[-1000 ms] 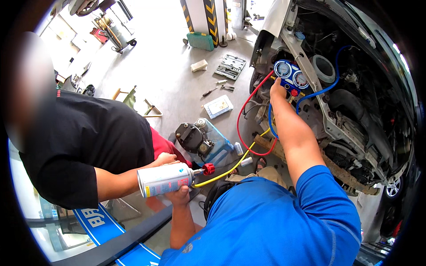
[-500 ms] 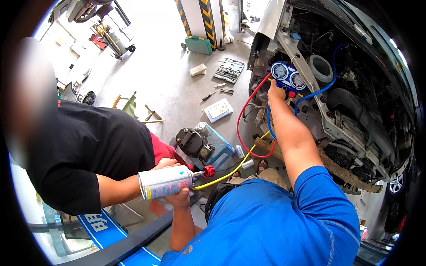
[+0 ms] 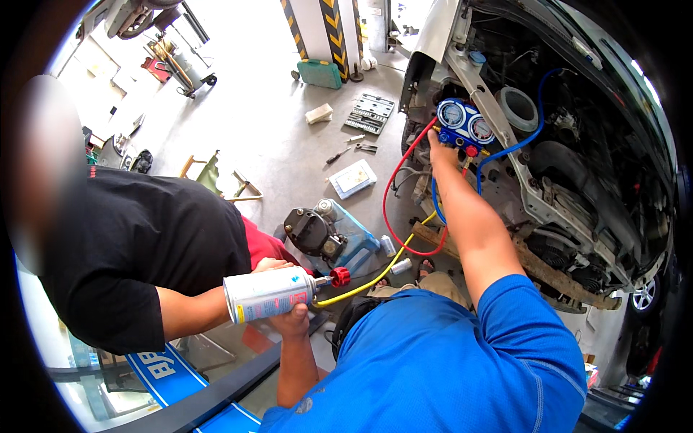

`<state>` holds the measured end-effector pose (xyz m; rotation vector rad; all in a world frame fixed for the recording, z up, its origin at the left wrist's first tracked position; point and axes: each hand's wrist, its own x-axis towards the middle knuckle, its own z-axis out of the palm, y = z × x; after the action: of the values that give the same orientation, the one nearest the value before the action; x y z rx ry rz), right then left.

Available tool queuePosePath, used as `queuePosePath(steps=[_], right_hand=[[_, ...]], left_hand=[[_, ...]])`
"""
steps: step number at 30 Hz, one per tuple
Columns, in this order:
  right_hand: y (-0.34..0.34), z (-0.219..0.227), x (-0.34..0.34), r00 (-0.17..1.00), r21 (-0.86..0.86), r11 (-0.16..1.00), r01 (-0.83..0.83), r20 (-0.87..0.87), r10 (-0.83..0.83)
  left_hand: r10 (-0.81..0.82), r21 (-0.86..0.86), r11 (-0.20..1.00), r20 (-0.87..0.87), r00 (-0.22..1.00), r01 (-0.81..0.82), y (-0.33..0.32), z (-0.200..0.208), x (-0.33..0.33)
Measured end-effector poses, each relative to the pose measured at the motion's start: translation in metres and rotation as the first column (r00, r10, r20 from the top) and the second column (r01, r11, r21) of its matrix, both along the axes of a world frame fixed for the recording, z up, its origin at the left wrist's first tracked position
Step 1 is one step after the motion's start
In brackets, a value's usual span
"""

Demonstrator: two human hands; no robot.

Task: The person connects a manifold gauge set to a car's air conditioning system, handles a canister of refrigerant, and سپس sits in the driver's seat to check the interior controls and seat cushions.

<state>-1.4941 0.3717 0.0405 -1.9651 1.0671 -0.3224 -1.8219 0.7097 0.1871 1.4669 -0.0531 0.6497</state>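
My left hand (image 3: 292, 322) is closed round the underside of a white refrigerant can (image 3: 264, 294) lying nearly level. A can tap with a red knob (image 3: 339, 276) is fitted on its neck, and a yellow hose (image 3: 375, 286) runs from there toward the car. My right hand (image 3: 442, 149) grips the lower left side of a blue manifold gauge set (image 3: 462, 124) with two round dials; some fingers are hidden behind it. A red hose (image 3: 386, 206) and a blue hose (image 3: 514, 150) come off the gauge set. Just behind the can is a co-worker's hand (image 3: 270, 264).
At right stands a car with an open engine bay (image 3: 570, 173). A co-worker in a black shirt (image 3: 144, 245) is close on my left. On the floor are a black pump (image 3: 312, 234), a plastic case (image 3: 352, 179), a socket set (image 3: 369, 113) and a folding stool (image 3: 211, 175).
My right hand has turned slightly and slid lower along the gauge set's left side. The view has shifted a little; the can stays in my left hand.
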Motion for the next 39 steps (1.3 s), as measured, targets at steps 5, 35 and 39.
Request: queuePosePath(steps=[5,35,39], right_hand=[[-0.034,-0.085,-0.080,0.885,0.316,0.855,-0.411,-0.089,0.458],[-0.081,-0.069,-0.298,0.554,0.223,0.762,-0.608,-0.568,0.609],[-0.080,-0.067,-0.295,0.509,0.228,0.739,-0.633,-0.597,0.620]], left_hand=[[-0.011,-0.076,0.997,0.020,1.000,0.013,-0.008,-0.004,0.005],[-0.035,-0.056,0.998,0.091,0.995,0.040,0.013,-0.050,0.000],[-0.119,-0.042,0.992,0.092,0.989,0.123,0.020,-0.050,-0.003]])
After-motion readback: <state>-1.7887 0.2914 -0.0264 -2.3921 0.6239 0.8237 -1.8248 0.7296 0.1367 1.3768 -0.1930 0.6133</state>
